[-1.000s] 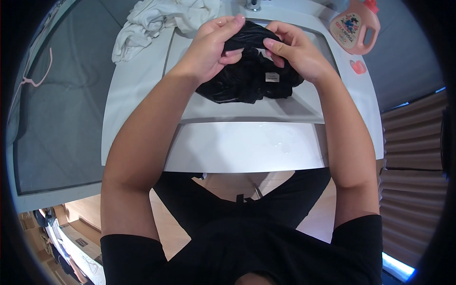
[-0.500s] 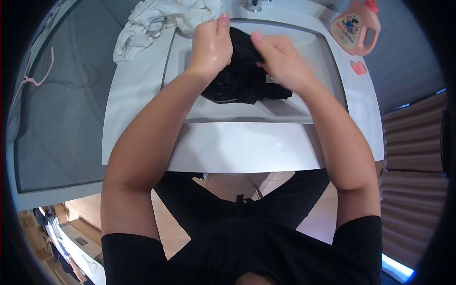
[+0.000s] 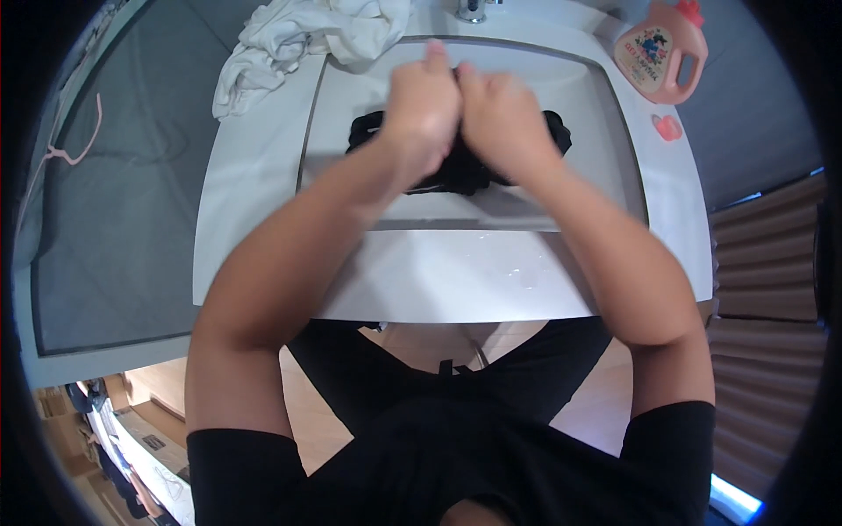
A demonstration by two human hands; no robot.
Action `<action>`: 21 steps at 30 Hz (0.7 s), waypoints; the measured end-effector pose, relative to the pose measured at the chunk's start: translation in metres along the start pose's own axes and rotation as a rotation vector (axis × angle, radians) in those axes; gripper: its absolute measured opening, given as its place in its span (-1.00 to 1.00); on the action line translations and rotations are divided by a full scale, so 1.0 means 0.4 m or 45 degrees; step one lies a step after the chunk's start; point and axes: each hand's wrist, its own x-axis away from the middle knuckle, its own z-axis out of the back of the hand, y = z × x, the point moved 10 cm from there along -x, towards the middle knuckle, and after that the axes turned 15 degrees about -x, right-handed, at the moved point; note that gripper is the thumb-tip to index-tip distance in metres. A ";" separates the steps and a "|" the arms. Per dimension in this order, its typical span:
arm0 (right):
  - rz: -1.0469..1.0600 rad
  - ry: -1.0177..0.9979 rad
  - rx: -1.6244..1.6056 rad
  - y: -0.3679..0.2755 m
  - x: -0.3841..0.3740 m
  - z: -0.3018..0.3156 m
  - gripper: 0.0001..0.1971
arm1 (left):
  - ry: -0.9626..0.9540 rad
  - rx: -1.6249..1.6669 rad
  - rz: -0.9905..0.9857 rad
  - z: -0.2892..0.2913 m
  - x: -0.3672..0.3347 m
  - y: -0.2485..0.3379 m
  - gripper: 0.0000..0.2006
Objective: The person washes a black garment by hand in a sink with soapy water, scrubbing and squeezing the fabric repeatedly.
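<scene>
A black garment [image 3: 453, 174] lies bunched in the white sink basin [image 3: 605, 175], partly hidden beneath my hands. My left hand [image 3: 423, 110] is closed on the cloth, thumb pointing up. Pressed up against it, my right hand [image 3: 504, 118] also grips the garment and is a little smeared by motion. Folds of black cloth stick out on both sides of my hands. Which part of the garment each hand pinches is hidden.
White cloth [image 3: 281, 53] is heaped on the counter at the far left. A chrome faucet [image 3: 471, 10] stands behind the basin. At the right are a pink detergent bottle [image 3: 660, 57] and a small pink cap-like piece [image 3: 667, 128]. Water drops dot the front counter edge [image 3: 456, 280].
My hands have come together, knuckle to knuckle, over the basin. The black cloth that was stretched between them is now bunched lower and spreads out to both sides.
</scene>
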 end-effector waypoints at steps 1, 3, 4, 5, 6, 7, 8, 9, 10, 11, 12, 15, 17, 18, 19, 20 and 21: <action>-0.503 0.079 -0.308 0.096 -0.026 0.034 -0.48 | -0.047 -0.045 -0.021 -0.038 0.022 -0.001 -0.55; -0.438 0.076 -0.385 0.078 -0.030 0.037 -0.48 | -0.046 -0.083 -0.050 -0.050 0.035 0.022 -0.52; -0.249 0.085 -0.309 0.005 -0.015 0.021 -0.49 | -0.036 0.005 -0.025 -0.005 -0.003 0.009 -0.51; -0.199 0.071 -0.344 -0.034 0.011 -0.002 -0.50 | 0.005 0.142 -0.030 0.017 -0.025 -0.001 -0.50; -0.373 -0.015 -0.476 -0.026 0.023 -0.029 -0.49 | 0.046 0.278 -0.036 0.035 -0.042 -0.016 -0.49; -0.254 0.037 -0.351 -0.010 0.009 -0.008 -0.48 | -0.008 0.179 0.047 0.011 -0.008 -0.023 -0.48; -0.143 0.093 -0.210 0.011 -0.014 0.023 -0.48 | -0.030 -0.053 0.080 -0.020 0.029 -0.011 -0.47; -0.562 0.067 -0.377 0.132 -0.022 0.028 -0.48 | -0.110 -0.008 0.124 -0.061 0.046 -0.006 -0.48; -0.598 0.079 -0.447 0.137 -0.018 0.024 -0.47 | -0.158 0.037 0.174 -0.075 0.058 -0.010 -0.49; -0.407 0.062 -0.390 0.067 -0.016 0.010 -0.47 | -0.087 0.149 0.124 -0.038 0.021 -0.012 -0.50; -0.216 0.049 -0.333 -0.013 0.006 -0.008 -0.47 | -0.017 0.258 0.071 0.007 -0.033 -0.018 -0.52; -0.266 0.020 -0.319 0.006 0.009 -0.004 -0.46 | 0.004 0.146 0.028 -0.003 0.000 0.007 -0.55; -0.597 0.062 -0.491 0.086 -0.019 0.024 -0.45 | -0.194 0.039 0.135 -0.059 0.063 -0.007 -0.56; -0.600 0.067 -0.480 0.082 -0.006 0.025 -0.45 | -0.205 0.044 0.132 -0.068 0.037 -0.010 -0.56; -0.436 0.053 -0.428 0.026 0.005 0.004 -0.44 | -0.132 0.227 0.086 -0.037 -0.007 -0.014 -0.55; -0.274 0.055 -0.367 -0.021 0.014 -0.003 -0.44 | -0.075 0.407 0.029 -0.012 -0.025 0.003 -0.55; -0.356 -0.008 -0.425 -0.022 0.028 -0.026 -0.43 | -0.043 0.321 0.005 0.011 -0.024 -0.005 -0.55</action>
